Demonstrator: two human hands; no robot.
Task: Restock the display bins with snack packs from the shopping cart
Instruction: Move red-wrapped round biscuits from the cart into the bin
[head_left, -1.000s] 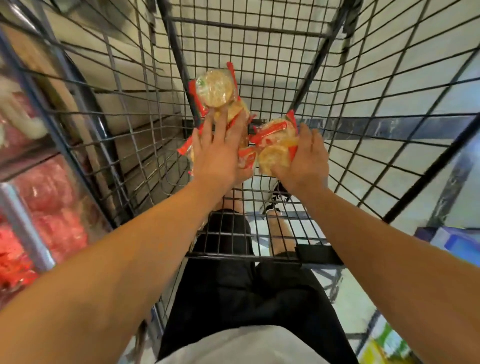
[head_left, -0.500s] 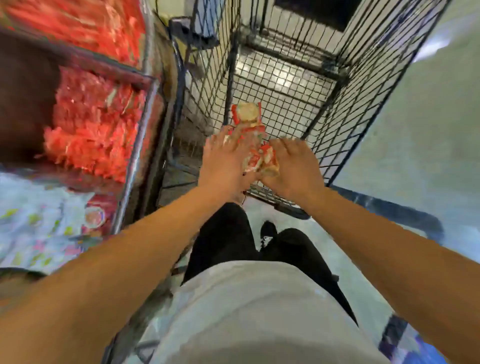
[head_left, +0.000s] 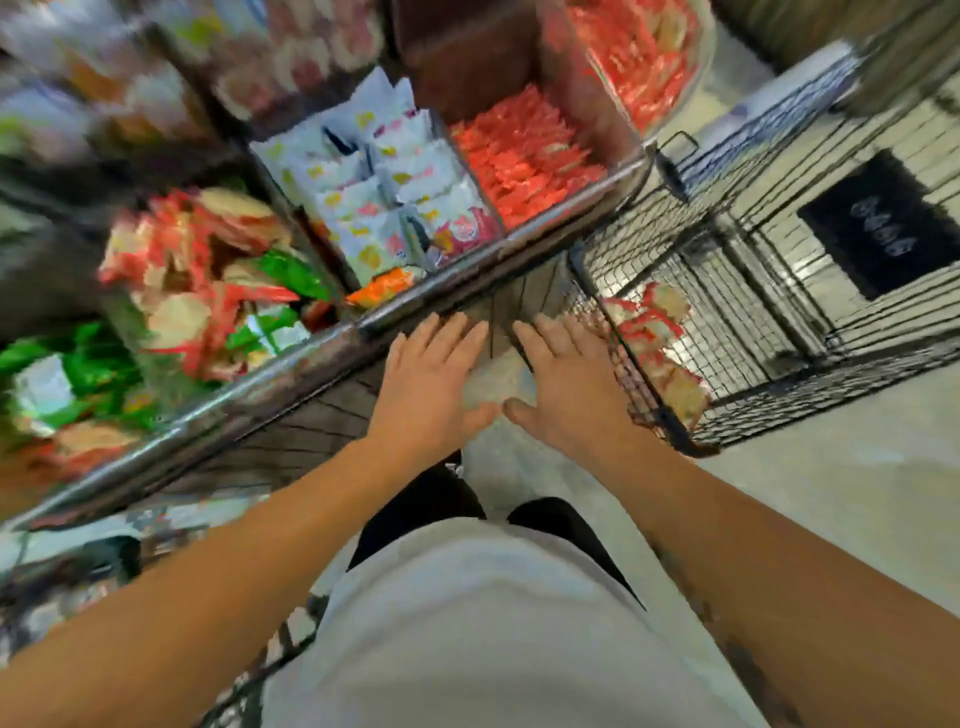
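Floor: pale shop floor (head_left: 831, 493) is showing on the right, with my view blurring toward the left edge.
Far-left bin: I am seeing green packs (head_left: 78, 364) and red-and-cream snack packs (head_left: 202, 270) lying heaped behind a metal rail (head_left: 249, 384).
Middle bin: white packs (head_left: 374, 176) are standing in rows, an orange pack (head_left: 382, 283) lying at their front.
Red bin: small red packs (head_left: 524, 161) are filling the compartment just beside the white ones.
Display front: dark wood panelling (head_left: 311, 431) is running below the rail, standing between my hands and the bins.
Left hand: my left hand (head_left: 431, 384) is hanging flat with fingers spread, holding nothing, near the panelling.
Right hand: my right hand (head_left: 566, 384) is likewise spread and empty, thumb tip almost meeting the left thumb, just beside the cart's wire wall.
Shopping cart: the shopping cart (head_left: 753, 322) is standing right of my hands, its mesh standing between my right hand and the cart packs.
Cart packs: red-and-cream packs (head_left: 654, 338) are lying inside against the near wire.
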